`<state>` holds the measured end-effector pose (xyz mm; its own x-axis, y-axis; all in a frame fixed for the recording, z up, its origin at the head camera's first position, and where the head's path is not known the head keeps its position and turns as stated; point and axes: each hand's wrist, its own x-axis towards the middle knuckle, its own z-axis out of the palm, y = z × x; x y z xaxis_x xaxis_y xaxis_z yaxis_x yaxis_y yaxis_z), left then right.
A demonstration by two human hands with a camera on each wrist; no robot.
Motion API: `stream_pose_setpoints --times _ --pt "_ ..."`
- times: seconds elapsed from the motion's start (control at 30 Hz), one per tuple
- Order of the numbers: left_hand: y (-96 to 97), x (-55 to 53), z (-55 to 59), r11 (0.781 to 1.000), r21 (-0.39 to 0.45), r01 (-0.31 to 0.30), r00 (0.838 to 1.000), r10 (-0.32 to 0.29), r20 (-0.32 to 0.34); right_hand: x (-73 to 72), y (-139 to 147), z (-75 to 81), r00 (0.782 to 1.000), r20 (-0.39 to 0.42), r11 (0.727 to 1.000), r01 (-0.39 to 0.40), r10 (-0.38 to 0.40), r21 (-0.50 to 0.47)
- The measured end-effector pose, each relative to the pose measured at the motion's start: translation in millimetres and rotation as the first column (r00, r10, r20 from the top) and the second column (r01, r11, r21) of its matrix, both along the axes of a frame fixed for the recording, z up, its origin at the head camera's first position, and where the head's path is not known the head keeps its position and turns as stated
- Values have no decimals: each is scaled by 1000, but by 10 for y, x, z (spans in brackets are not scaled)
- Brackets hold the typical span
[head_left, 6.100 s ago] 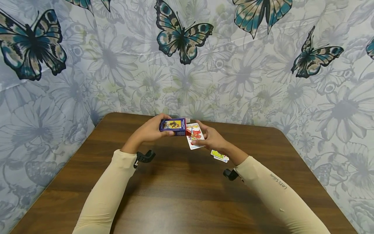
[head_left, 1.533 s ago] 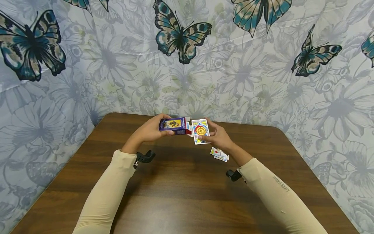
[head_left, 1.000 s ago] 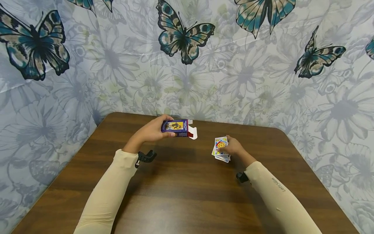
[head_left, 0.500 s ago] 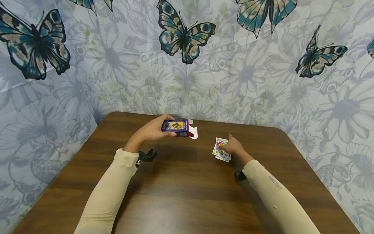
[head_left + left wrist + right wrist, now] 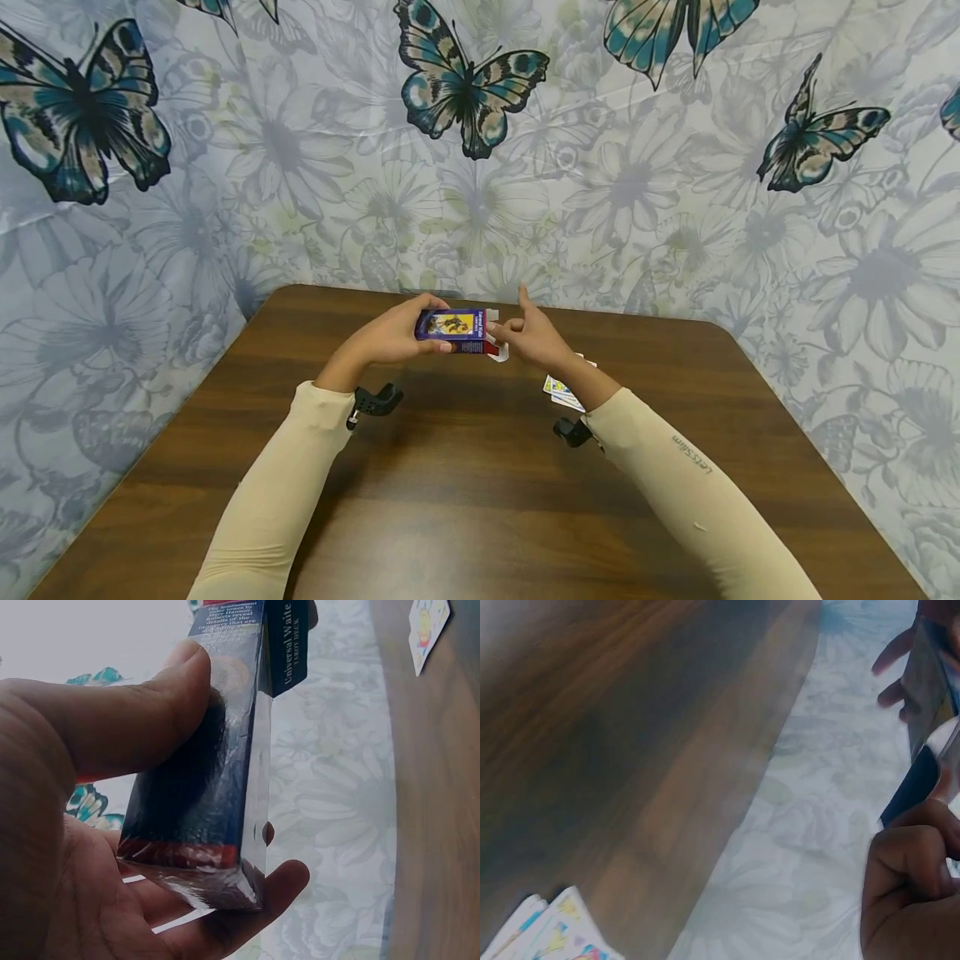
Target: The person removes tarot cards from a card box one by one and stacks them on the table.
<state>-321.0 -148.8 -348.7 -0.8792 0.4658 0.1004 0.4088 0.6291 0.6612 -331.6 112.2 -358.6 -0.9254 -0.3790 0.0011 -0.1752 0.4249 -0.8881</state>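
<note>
My left hand [image 5: 384, 335] grips a blue tarot card box [image 5: 454, 325] above the back of the table, thumb along its near side. In the left wrist view the box's flap [image 5: 291, 649] stands out and reads "Universal Waite Tarot Deck". My right hand [image 5: 538, 337] is at the box's open right end, one finger pointing up and the thumb tip at the mouth. Its other fingers [image 5: 919, 855] are bent near the flap in the right wrist view; I cannot tell whether they pinch anything. Behind the right wrist, a loose pile of tarot cards [image 5: 564, 393] lies on the table, partly hidden.
The brown wooden table [image 5: 450, 483] reaches back to a wall hanging [image 5: 480, 225] printed with flowers and butterflies. A black wrist camera [image 5: 378, 400] sits at the left wrist and another camera [image 5: 573, 431] at the right.
Earlier my right hand drew a yellow card with a wheel design from the box and laid it on the pile. Since then it has moved left, back to the box's mouth. The left hand stays put.
</note>
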Motion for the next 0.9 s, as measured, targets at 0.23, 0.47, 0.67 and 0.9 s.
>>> stream_pose_setpoints --times 0.23,0.47,0.67,0.9 --pt "15 21 -1 1000 -6 8 1000 -8 -24 -22 -155 61 995 99 999 -35 31 37" --pt "28 14 6 1000 -7 12 999 -13 -37 -24 -174 62 996 88 999 -28 25 40" --pt "15 22 13 1000 -16 5 999 -6 -41 -19 -144 72 991 125 999 -40 42 -20" --pt "-9 34 24 1000 -13 -9 998 8 -59 -12 27 71 995 97 998 -41 37 42"
